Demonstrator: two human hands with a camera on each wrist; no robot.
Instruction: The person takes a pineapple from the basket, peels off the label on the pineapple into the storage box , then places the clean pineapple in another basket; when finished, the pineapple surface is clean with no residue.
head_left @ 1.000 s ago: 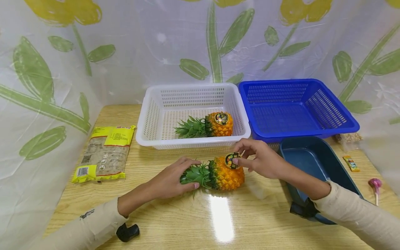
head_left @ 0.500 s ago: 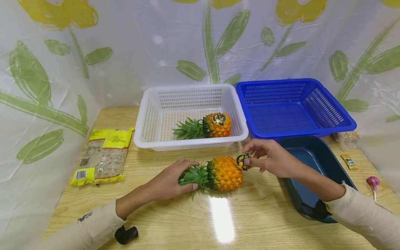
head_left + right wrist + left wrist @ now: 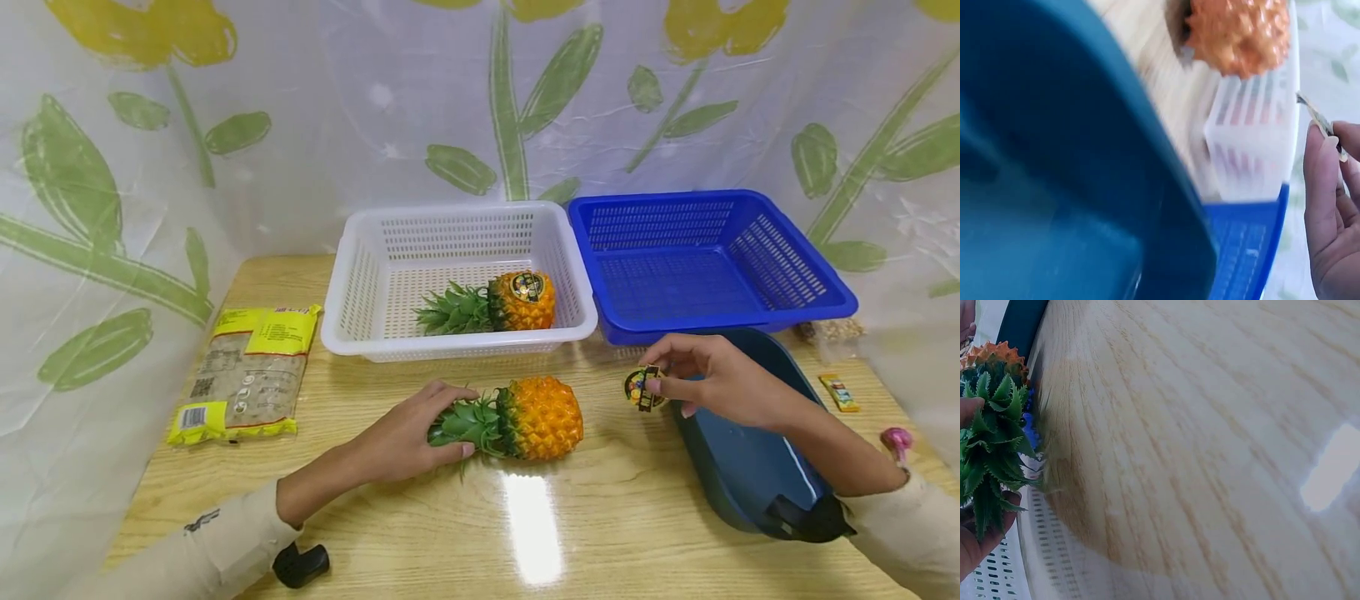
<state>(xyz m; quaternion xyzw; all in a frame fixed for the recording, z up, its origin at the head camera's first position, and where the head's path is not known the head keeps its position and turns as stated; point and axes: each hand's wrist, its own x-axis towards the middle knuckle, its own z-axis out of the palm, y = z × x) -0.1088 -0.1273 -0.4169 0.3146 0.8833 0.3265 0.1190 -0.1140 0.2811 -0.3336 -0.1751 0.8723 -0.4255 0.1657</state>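
Head view shows my left hand (image 3: 408,433) curled round the green crown of the pineapple (image 3: 525,418), which lies on its side on the wooden table (image 3: 540,517), crown toward my left. My right hand (image 3: 716,379) pinches a round sticker (image 3: 642,388) between thumb and fingertips, holding it in the air just above the near-left rim of the dark teal tray (image 3: 738,475), well apart from the pineapple.

Behind the pineapple sits a white basket (image 3: 352,292) with a second pineapple (image 3: 498,304) lying inside it, a sticker on its body. A blue basket (image 3: 787,242) stands touching it on the right. A yellow packet (image 3: 243,371) lies flat near the table's left edge, and a small wrapped sweet (image 3: 840,392) and a pink lollipop (image 3: 898,440) lie by the right edge.

From my left wrist, the spiky leaves (image 3: 991,444) fill my palm. From my right wrist, the sticker's edge (image 3: 1319,122) pokes up above my fingertips (image 3: 1319,156), with the tray (image 3: 1085,156) blurred below.
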